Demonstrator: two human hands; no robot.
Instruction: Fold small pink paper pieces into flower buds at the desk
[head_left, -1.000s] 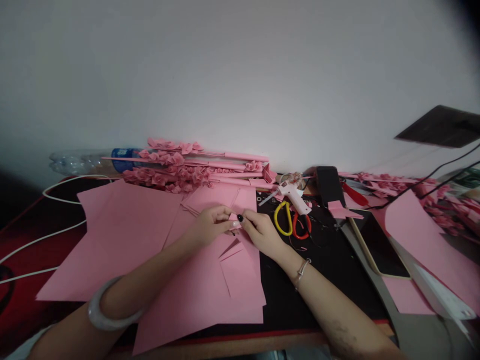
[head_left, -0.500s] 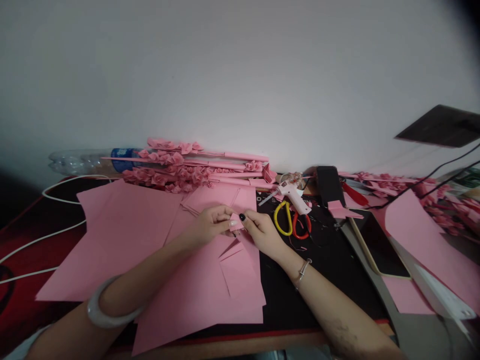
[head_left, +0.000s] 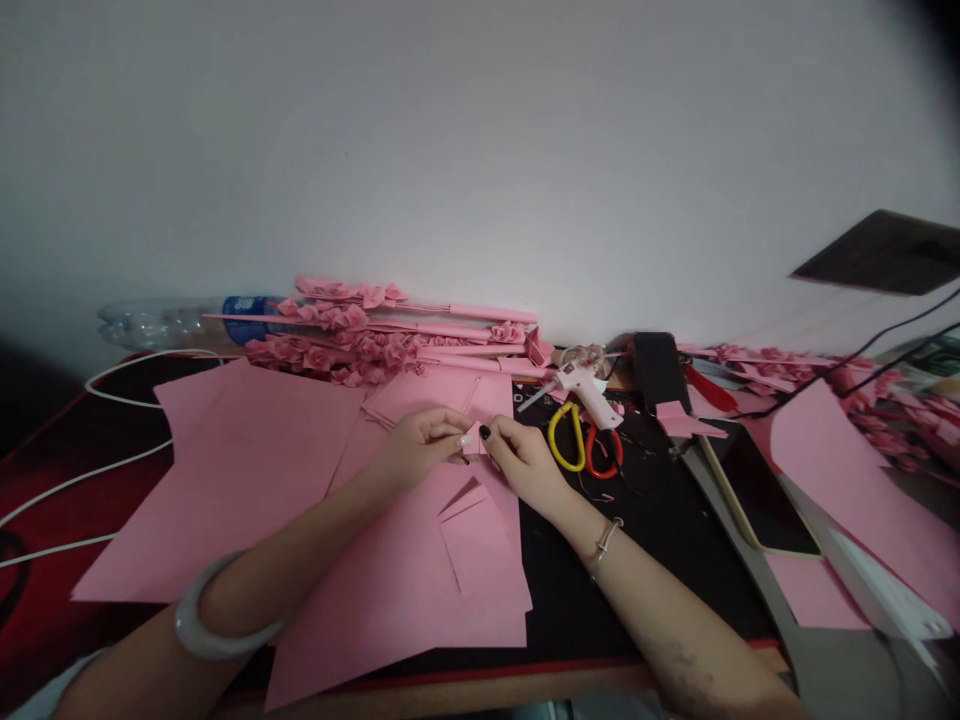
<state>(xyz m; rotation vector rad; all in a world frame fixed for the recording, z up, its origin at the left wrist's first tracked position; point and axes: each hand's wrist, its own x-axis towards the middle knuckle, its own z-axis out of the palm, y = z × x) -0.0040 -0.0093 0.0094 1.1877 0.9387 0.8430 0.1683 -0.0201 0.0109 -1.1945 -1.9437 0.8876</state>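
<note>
Between my two hands is a small folded piece of pink paper (head_left: pixel 472 440). My left hand (head_left: pixel 424 445) pinches its left side between thumb and fingers. On the other side my right hand (head_left: pixel 521 460), with a dark thumbnail, grips the right edge. Both hands hover over large pink paper sheets (head_left: pixel 390 590). Just below them lie smaller pink paper squares (head_left: pixel 480 545), some with creases. The fingers cover part of the folded piece, so its full shape is hidden.
A white glue gun (head_left: pixel 589 390) lies behind scissors with yellow and red handles (head_left: pixel 568 437). Paper flower stems (head_left: pixel 375 350) and a plastic bottle (head_left: pixel 165 322) line the wall. To the right are a phone (head_left: pixel 761 490) and more pink paper (head_left: pixel 855 480). White cable (head_left: pixel 82 470) loops at left.
The small paper piece has turned slightly between my fingertips, showing a more pointed top. My hands have otherwise stayed nearly in place.
</note>
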